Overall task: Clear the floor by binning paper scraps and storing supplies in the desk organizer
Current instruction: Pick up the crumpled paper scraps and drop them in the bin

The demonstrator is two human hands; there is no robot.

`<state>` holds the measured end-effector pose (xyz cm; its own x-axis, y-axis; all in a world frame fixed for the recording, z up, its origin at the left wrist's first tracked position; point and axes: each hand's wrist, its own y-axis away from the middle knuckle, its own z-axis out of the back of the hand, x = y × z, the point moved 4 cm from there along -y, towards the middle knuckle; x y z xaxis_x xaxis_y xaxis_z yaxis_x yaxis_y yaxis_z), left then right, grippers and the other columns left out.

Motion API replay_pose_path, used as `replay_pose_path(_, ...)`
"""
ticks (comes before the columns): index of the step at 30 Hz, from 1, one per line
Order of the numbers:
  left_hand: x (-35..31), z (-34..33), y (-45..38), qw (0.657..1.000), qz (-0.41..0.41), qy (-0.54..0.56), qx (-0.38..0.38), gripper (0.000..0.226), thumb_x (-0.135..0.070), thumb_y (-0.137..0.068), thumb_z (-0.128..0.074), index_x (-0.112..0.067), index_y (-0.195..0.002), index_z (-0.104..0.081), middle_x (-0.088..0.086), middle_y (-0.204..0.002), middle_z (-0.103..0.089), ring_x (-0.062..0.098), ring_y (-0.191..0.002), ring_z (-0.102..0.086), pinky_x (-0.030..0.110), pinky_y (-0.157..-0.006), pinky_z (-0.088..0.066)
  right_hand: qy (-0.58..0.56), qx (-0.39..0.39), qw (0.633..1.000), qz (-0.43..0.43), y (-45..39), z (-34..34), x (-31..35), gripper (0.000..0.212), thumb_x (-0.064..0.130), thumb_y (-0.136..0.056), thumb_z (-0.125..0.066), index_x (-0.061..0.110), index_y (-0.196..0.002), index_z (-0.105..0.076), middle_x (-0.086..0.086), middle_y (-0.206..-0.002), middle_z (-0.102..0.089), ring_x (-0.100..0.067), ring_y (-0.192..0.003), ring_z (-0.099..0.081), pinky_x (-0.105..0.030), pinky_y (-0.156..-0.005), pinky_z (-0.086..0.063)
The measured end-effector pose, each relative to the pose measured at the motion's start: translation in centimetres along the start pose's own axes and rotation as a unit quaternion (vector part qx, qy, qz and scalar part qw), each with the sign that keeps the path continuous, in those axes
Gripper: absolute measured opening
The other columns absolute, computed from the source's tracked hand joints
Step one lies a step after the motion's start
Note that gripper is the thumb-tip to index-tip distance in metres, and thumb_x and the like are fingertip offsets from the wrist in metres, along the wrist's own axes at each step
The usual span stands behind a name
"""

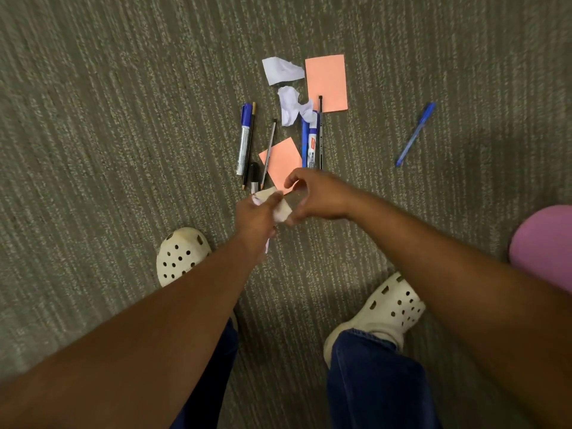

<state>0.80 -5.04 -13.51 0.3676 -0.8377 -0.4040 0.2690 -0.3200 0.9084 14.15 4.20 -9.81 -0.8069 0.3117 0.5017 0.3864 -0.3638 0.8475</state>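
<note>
My left hand (pixel 257 219) is closed around a crumpled white paper scrap (pixel 280 209). My right hand (pixel 318 193) hovers beside it with curled fingers touching the same scrap, just over a small orange paper (pixel 283 159). On the carpet beyond lie two white torn scraps (pixel 280 71) (pixel 291 106), a larger orange sheet (pixel 326 83), a blue-capped marker (pixel 244 137), a whiteboard marker (pixel 312 140), pencils (pixel 268 153) (pixel 320 131), a black-capped marker (pixel 254 178) and a blue pen (pixel 416 134) off to the right.
Grey striped carpet (pixel 108 134) fills the view. My two feet in cream clogs (pixel 181 255) (pixel 393 305) stand below the hands. A pink rounded object (pixel 544 246) sits at the right edge. No bin or desk organizer is in view.
</note>
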Motion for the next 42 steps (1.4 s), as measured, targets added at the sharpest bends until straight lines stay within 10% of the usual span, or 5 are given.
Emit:
replay_pose_path(5,0.4,0.5,-0.2,0.996,-0.035,-0.066,-0.045,0.012,-0.021,-0.089,-0.08,-0.019,-0.084,-0.069,0.01,-0.086,-0.073,0.013,-0.059,-0.063,0.02,-0.05,-0.042,0.255,-0.297,0.916,0.088,-3.5,7.8,4.5,0.077,0.011,-0.085,-0.076,0.018,-0.152,-0.04,-0.015,-0.158,-0.031,-0.041,-0.128,-0.048,-0.049,-0.091,-0.055)
replay_pose_path(11,2.6,-0.1,1.5,0.994,-0.045,-0.094,-0.025,0.012,-0.027,-0.091,-0.078,-0.023,-0.085,-0.068,0.0,-0.083,-0.073,0.009,-0.065,-0.064,0.019,-0.054,-0.046,0.321,-0.199,0.926,0.03,-9.0,9.7,6.9,0.13,0.042,-0.069,-0.095,0.039,-0.165,-0.006,-0.021,-0.171,0.003,-0.049,-0.14,-0.037,-0.05,-0.1,-0.05)
replay_pose_path(17,4.6,-0.8,2.4,0.999,0.001,-0.046,-0.026,0.01,-0.022,-0.091,-0.078,-0.019,-0.087,-0.07,0.005,-0.089,-0.074,0.01,-0.066,-0.064,0.021,-0.053,-0.043,0.301,-0.233,0.92,0.093,-10.2,7.8,5.9,0.061,0.02,-0.099,-0.065,0.022,-0.155,-0.043,-0.016,-0.16,-0.029,-0.041,-0.129,-0.05,-0.044,-0.104,-0.049)
replay_pose_path(22,5.2,-1.3,2.9,0.999,0.02,-0.016,-0.029,0.012,-0.02,-0.09,-0.079,-0.015,-0.094,-0.069,0.007,-0.083,-0.067,0.008,-0.054,-0.053,0.02,-0.049,-0.041,0.095,-0.363,0.922,0.093,-7.8,8.2,5.0,0.009,0.015,-0.09,-0.058,0.011,-0.093,-0.065,0.001,-0.081,-0.06,-0.025,-0.079,-0.06,-0.028,-0.065,-0.045)
replay_pose_path(42,-4.5,-10.3,21.1,0.989,0.121,-0.029,0.082,0.014,-0.018,-0.096,-0.061,-0.023,-0.092,-0.049,-0.002,-0.07,-0.038,0.009,-0.049,-0.033,0.02,-0.036,-0.022,-0.651,-0.336,0.678,-0.055,30.1,4.4,-10.4,0.027,0.019,-0.073,-0.081,0.013,-0.099,-0.081,-0.001,-0.095,-0.08,-0.008,-0.077,-0.072,-0.022,-0.076,-0.059)
